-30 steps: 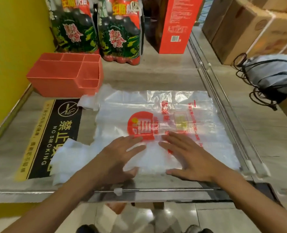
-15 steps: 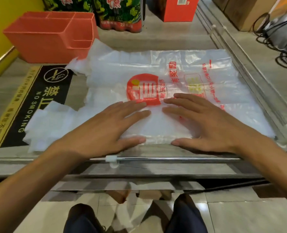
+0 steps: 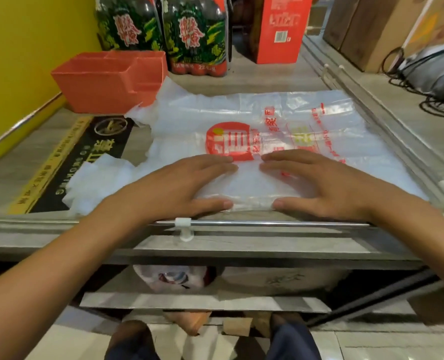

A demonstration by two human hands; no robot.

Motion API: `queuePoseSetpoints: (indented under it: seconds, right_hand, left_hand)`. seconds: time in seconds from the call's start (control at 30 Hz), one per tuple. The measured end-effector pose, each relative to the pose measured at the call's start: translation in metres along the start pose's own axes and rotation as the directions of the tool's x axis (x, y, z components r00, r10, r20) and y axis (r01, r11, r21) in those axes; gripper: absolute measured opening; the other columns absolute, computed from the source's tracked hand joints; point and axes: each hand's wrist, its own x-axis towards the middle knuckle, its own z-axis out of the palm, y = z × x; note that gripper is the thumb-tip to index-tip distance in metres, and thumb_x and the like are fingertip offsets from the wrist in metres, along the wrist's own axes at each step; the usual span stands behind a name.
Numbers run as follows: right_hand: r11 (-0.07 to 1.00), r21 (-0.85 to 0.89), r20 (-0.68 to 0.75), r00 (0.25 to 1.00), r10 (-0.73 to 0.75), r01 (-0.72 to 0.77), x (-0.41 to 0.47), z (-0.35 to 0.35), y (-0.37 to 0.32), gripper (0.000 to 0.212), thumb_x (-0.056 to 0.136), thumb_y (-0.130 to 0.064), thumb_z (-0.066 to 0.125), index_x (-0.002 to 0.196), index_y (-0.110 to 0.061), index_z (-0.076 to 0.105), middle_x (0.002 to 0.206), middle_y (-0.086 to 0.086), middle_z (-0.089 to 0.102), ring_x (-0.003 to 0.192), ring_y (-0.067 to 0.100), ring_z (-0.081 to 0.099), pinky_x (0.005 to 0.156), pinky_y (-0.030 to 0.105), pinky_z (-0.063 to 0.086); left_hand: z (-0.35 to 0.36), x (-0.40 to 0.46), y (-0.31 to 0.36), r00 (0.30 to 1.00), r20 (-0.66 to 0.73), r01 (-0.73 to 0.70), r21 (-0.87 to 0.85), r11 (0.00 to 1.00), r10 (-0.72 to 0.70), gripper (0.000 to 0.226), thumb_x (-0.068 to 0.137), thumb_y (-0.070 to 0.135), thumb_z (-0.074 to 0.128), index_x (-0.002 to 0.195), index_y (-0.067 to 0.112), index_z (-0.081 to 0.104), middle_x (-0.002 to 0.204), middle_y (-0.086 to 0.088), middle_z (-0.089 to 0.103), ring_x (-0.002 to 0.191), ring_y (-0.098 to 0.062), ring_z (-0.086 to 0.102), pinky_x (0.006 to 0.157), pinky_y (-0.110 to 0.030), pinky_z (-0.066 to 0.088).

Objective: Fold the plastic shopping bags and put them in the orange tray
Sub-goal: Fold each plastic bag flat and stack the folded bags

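On the counter, left end: we see the orange tray against the yellow wall, its compartments showing nothing inside, with the bag's handle end lapping its near right corner.
No-smoking sign: flat on the counter just left of the bag; one handle lies across its edge.
Left hand: our fingers lie straight and flat, pressing the near strip of the plastic bag, thumb along the front edge.
Change: both hands sit where they did half a second ago, fingertips almost meeting at the red logo; only our head has tipped (the shelf under the counter now shows more).
Meaning: we judge the near fold is being flattened, so the folding is only begun and nothing is in the tray yet.
Right hand: also laid flat and released on the bag, gripping nothing.
Edges: the metal rail runs just in front of both thumbs; the bag's right side reaches the counter's right-hand rail.
Open room: bare counter lies beyond the bag, before the drink packs and the red carton, so a fold away from us has space.
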Motion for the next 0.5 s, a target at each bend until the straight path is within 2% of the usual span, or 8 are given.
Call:
queuePoseSetpoints:
  seconds: [0.13, 0.23, 0.37, 0.5]
  right_hand:
    - [0.999, -0.014, 0.040, 0.999, 0.032, -0.032, 0.000, -0.003, -0.005, 0.072, 0.089, -0.079, 0.045, 0.153, -0.051, 0.026, 0.161, -0.029, 0.019, 0.147, -0.002, 0.019, 0.123, 0.040, 0.024]
    - [0.999, 0.003, 0.033, 0.999, 0.039, -0.039, -0.002, -0.005, -0.009, 0.072, 0.089, -0.078, 0.046, 0.152, -0.051, 0.028, 0.160, -0.031, 0.020, 0.146, -0.004, 0.020, 0.122, 0.036, 0.024]
    - [0.999, -0.004, 0.025, 0.999, 0.046, -0.046, 0.002, -0.005, -0.012, 0.071, 0.089, -0.079, 0.045, 0.152, -0.050, 0.030, 0.159, -0.031, 0.022, 0.145, -0.004, 0.021, 0.121, 0.036, 0.027]
    - [1.000, -0.004, 0.011, 1.000, 0.026, -0.026, 0.004, -0.004, -0.008, 0.069, 0.091, -0.077, 0.045, 0.152, -0.048, 0.032, 0.160, -0.031, 0.022, 0.145, -0.007, 0.019, 0.120, 0.029, 0.022]
  left_hand:
    - [0.000, -0.001, 0.001, 1.000, 0.021, 0.022, -0.002, 1.000, -0.022, 0.074, 0.091, 0.075, 0.044, 0.155, 0.041, 0.029, 0.162, 0.018, 0.025, 0.146, -0.003, 0.026, 0.122, -0.032, 0.025]
    - [0.000, -0.002, 0.000, 1.000, 0.016, 0.025, -0.011, 1.000, -0.025, 0.073, 0.091, 0.075, 0.045, 0.154, 0.041, 0.030, 0.161, 0.020, 0.026, 0.146, -0.003, 0.026, 0.122, -0.034, 0.027]
    - [-0.002, -0.003, 0.000, 0.999, 0.020, 0.030, -0.020, 0.999, -0.029, 0.070, 0.093, 0.072, 0.043, 0.154, 0.040, 0.031, 0.162, 0.019, 0.026, 0.146, -0.003, 0.025, 0.122, -0.030, 0.024]
    - [-0.003, -0.001, 0.000, 0.999, 0.017, 0.030, -0.023, 0.999, -0.030, 0.070, 0.093, 0.073, 0.036, 0.154, 0.039, 0.033, 0.162, 0.018, 0.027, 0.146, -0.003, 0.027, 0.121, -0.030, 0.026]
